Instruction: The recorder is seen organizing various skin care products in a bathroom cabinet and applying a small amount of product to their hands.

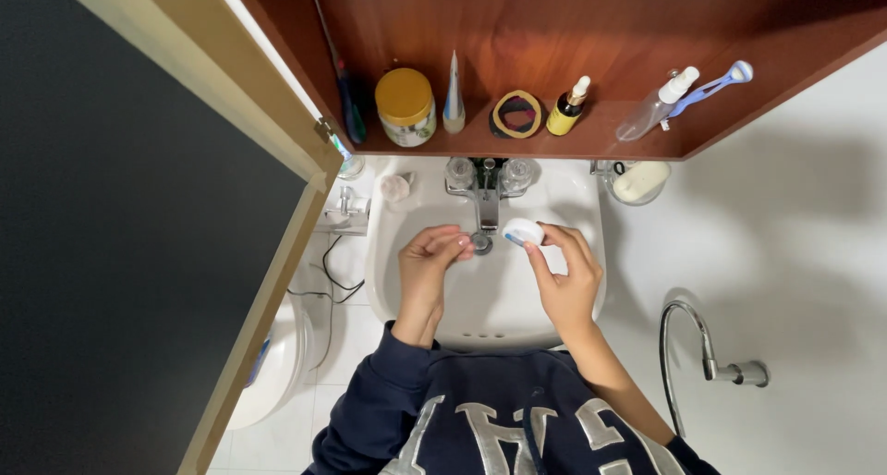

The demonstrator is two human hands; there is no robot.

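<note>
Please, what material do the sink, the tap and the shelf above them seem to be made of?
Sink: probably glazed ceramic, since it is white, smooth and softly glossy. Tap: likely chromed metal, silvery with bright reflections; its two knobs look like clear plastic or glass. Shelf: seemingly wood or wood veneer, reddish-brown with faint grain and a satin sheen.
</note>
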